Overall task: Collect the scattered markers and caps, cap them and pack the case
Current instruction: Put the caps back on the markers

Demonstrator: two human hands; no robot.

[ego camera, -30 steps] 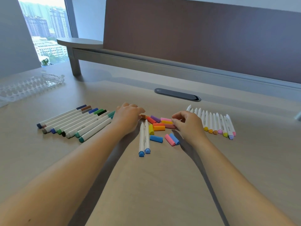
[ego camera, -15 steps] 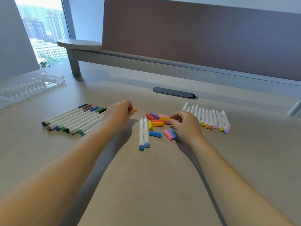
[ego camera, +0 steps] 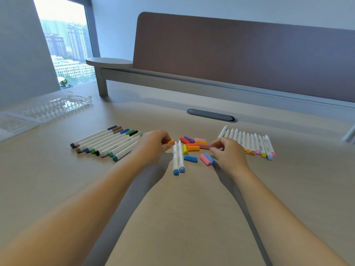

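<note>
My left hand pinches an orange cap just left of two uncapped white markers with blue ends. A heap of loose coloured caps lies between my hands. My right hand hovers at the heap's right edge with curled fingers, pinching something small that I cannot make out, beside a pink and a blue cap. A row of capped markers lies on the left. A row of uncapped white markers lies on the right. The clear plastic case sits at the far left.
A dark oval cable port is set in the desk behind the caps. A raised shelf and a brown divider panel run along the back. A window is at the far left.
My left hand has lifted an orange cap out of the heap and drawn it left. My right hand stays at the heap's right edge. The camera has tilted up.
</note>
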